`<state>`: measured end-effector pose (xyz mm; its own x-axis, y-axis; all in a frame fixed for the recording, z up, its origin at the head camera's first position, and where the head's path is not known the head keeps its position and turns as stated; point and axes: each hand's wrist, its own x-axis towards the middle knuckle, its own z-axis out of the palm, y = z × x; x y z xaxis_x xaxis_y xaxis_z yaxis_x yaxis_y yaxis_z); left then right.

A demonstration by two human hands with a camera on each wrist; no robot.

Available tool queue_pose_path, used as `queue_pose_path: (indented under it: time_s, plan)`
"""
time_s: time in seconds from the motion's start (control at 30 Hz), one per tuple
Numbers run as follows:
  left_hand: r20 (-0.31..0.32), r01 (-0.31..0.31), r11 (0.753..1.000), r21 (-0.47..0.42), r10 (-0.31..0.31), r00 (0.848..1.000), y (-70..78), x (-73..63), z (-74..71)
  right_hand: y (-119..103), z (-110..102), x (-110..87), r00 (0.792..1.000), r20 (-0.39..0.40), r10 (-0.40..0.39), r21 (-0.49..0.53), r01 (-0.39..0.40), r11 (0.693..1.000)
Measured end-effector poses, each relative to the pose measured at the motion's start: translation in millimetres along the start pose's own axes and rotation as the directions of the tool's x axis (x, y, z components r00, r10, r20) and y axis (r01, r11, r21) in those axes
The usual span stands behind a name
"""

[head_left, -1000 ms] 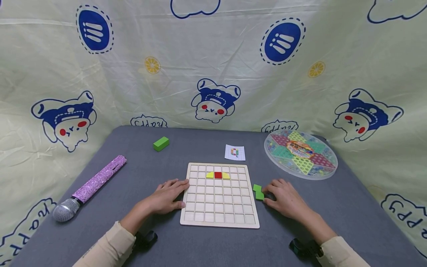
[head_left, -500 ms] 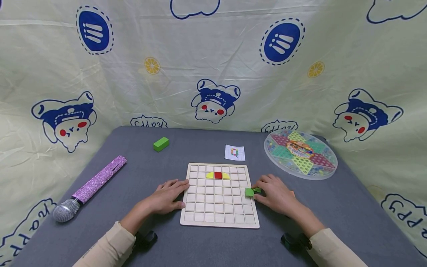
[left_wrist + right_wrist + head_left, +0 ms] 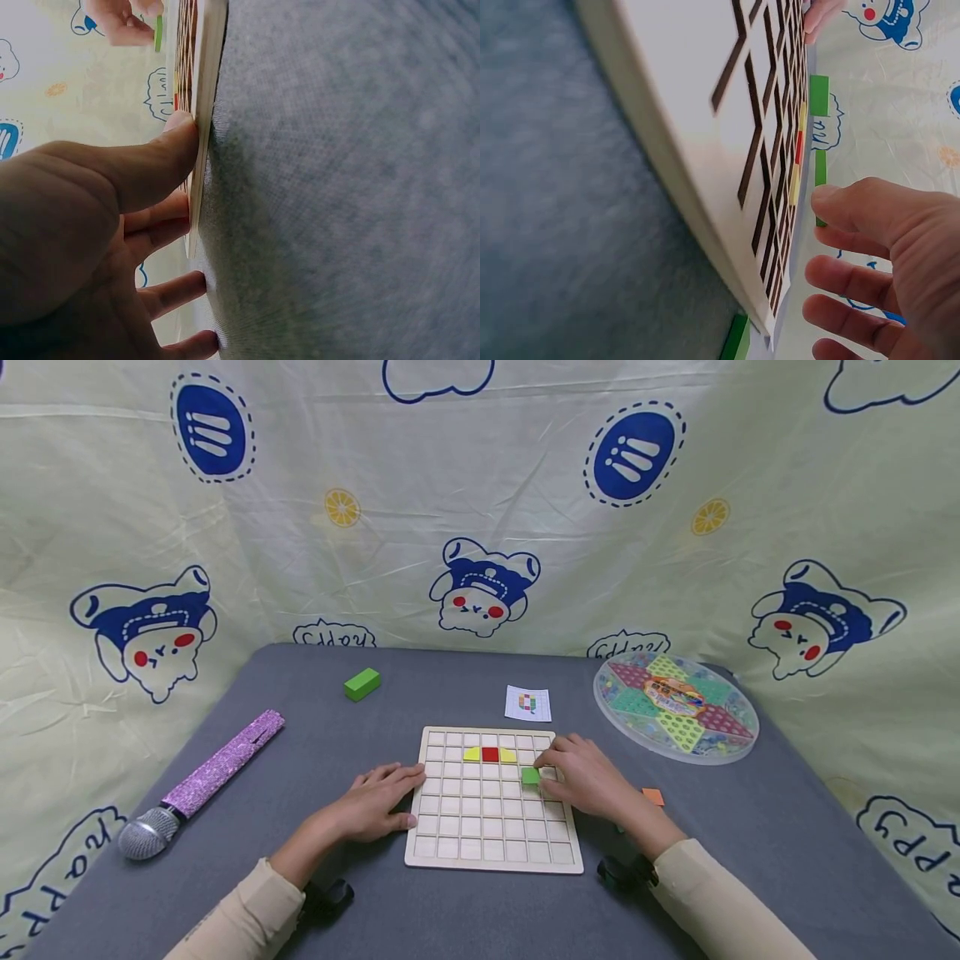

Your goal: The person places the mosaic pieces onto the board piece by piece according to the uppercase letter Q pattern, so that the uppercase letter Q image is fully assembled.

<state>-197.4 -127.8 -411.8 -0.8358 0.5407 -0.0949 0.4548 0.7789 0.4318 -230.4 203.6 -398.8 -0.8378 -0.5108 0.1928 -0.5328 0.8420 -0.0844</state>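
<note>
A pale wooden grid board [image 3: 487, 810] lies on the table, with a red square tile [image 3: 490, 754] between two yellow tiles [image 3: 508, 755] in its upper rows. Over the board's upper right cells, my right hand [image 3: 588, 779] pinches a green square tile [image 3: 530, 776]. The right wrist view shows that green tile [image 3: 820, 169] edge-on between thumb and finger, raised above the grid. My left hand [image 3: 378, 802] rests against the board's left edge, its thumb [image 3: 180, 146] on the rim and its fingers extended. Another green tile [image 3: 736, 339] lies beside the board's right edge.
A printed pattern card [image 3: 528, 702] lies beyond the board. A round clear case [image 3: 678, 706] is at the back right, a green block [image 3: 362, 683] at the back left. A glittery purple microphone [image 3: 217, 768] lies left; an orange tile [image 3: 653, 796] lies near the right forearm.
My right hand has moved left and farther back, carrying a green tile from beside the board to over its grid. The orange tile has come into view. My left hand stays put.
</note>
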Motion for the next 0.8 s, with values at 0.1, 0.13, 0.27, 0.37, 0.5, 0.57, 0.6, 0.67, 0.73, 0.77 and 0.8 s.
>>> queue_pose_path:
  time_s: [0.1, 0.13, 0.27, 0.37, 0.5, 0.57, 0.6, 0.67, 0.73, 0.77, 0.8]
  plan:
    - [0.0, -0.001, 1.0, 0.001, 0.001, 1.0, -0.5, 0.0, 0.3, -2, 2, 7.9, 1.0, 0.008, -0.006, -0.008, 0.006, 1.0]
    - [0.0, -0.001, 1.0, 0.0, 0.001, 1.0, -0.7, -0.1, 0.4, -3, 3, 10.3, 1.0, 0.012, -0.009, -0.011, 0.01, 1.0]
    - [-0.001, -0.002, 1.0, -0.004, 0.002, 1.0, -1.3, 0.0, 0.6, -4, 7, 18.6, 1.0, 0.025, -0.018, -0.014, 0.018, 1.0]
    - [-0.001, -0.002, 1.0, -0.006, 0.002, 1.0, -1.6, 0.2, 0.8, -4, 9, 23.3, 0.999, 0.029, -0.029, -0.027, 0.03, 0.999]
    - [-0.002, 0.0, 1.0, -0.006, 0.0, 1.0, -1.9, 0.6, 1.3, -6, 10, 27.4, 0.999, 0.028, -0.045, -0.044, 0.047, 0.998]
    - [-0.002, 0.0, 1.0, -0.005, 0.0, 1.0, -1.9, 0.8, 1.4, -7, 11, 28.7, 0.999, 0.025, -0.047, -0.048, 0.048, 0.998]
    - [-0.003, 0.001, 1.0, -0.005, -0.001, 1.0, -1.9, 0.9, 1.4, -7, 12, 29.3, 0.999, 0.024, -0.048, -0.05, 0.049, 0.998]
    - [-0.004, 0.002, 1.0, -0.004, -0.002, 1.0, -2.0, 0.9, 1.5, -7, 13, 30.4, 0.999, 0.023, -0.047, -0.051, 0.049, 0.998]
    - [-0.006, 0.002, 1.0, -0.003, -0.002, 1.0, -2.1, 0.9, 1.5, -7, 13, 31.5, 0.999, 0.024, -0.045, -0.053, 0.047, 0.998]
    - [-0.005, 0.001, 1.0, -0.002, -0.001, 1.0, -2.0, 0.8, 1.4, -8, 14, 31.9, 0.999, 0.026, -0.045, -0.054, 0.046, 0.997]
    - [-0.005, 0.0, 1.0, -0.002, 0.0, 1.0, -2.0, 0.8, 1.3, -8, 14, 32.3, 0.999, 0.029, -0.045, -0.055, 0.046, 0.997]
